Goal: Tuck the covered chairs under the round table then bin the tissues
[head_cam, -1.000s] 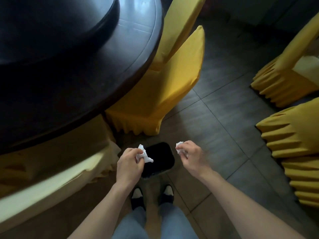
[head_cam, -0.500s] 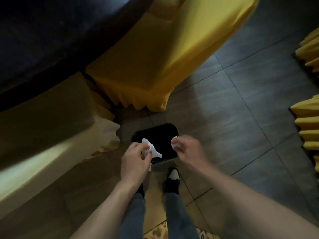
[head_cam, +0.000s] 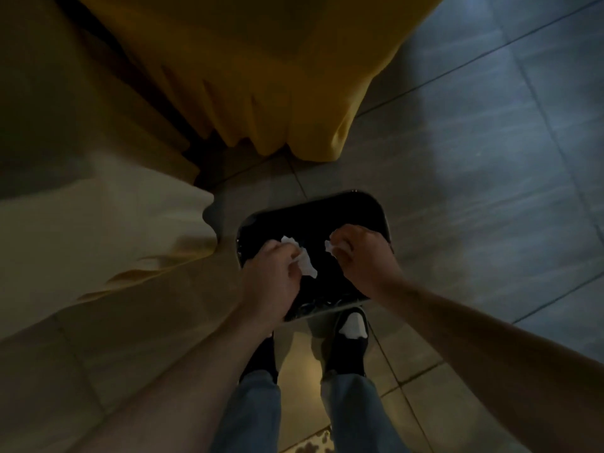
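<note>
black bin (head_cam: 359, 204) | left hand (head_cam: 271, 276), right hand (head_cam: 362, 256) each gripping tissue above opening

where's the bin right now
In the head view the black bin sits on the tiled floor just below centre, under both hands, in front of the person's shoes and just below the yellow chair cover.

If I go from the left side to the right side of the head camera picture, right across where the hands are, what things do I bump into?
Pale chair cover → left hand → white tissue held in it → small tissue → right hand holding it → grey floor tiles. Both hands hover over the black bin.
</note>
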